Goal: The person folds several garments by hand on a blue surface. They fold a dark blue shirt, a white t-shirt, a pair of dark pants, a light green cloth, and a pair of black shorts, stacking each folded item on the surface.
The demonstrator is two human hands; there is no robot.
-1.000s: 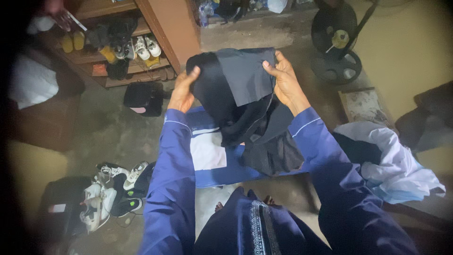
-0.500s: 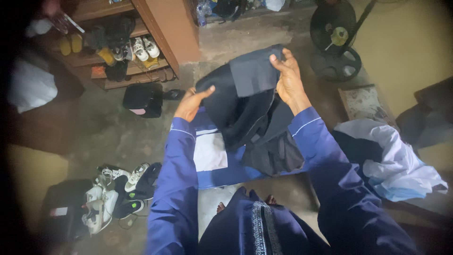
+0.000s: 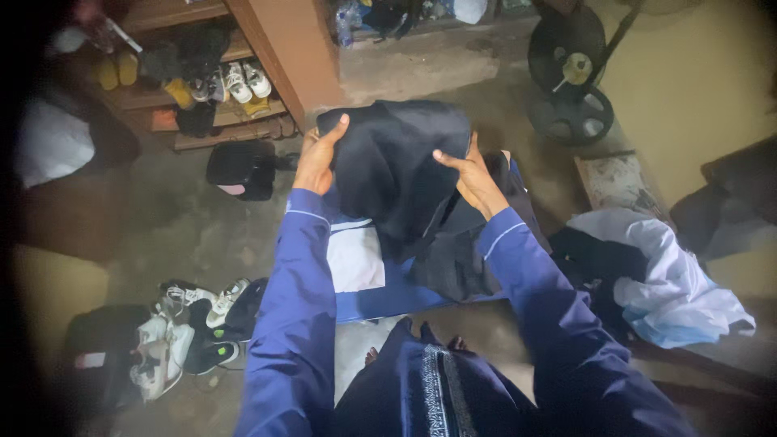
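Note:
I hold a dark, nearly black garment [image 3: 396, 166] up in front of me with both hands. My left hand [image 3: 317, 155] grips its upper left edge, thumb over the top. My right hand [image 3: 471, 176] presses on its right side with fingers spread over the cloth. The garment hangs down over a blue mat with a white patch [image 3: 360, 267] on the floor. Both my arms are in dark blue sleeves with a thin white stripe at the cuff. My feet show below the hem of my blue robe.
A wooden shoe rack [image 3: 202, 81] with several shoes stands at the upper left. A black bag [image 3: 241, 168] lies beneath it. Sneakers [image 3: 182, 324] are piled at lower left. A floor fan [image 3: 571, 77] stands at upper right. White and light-blue clothes [image 3: 664, 279] lie at right.
The garment has been folded over, so its grey inner panel no longer shows. My right hand slid down from the top edge to the cloth's right side. My left hand rose to the top edge.

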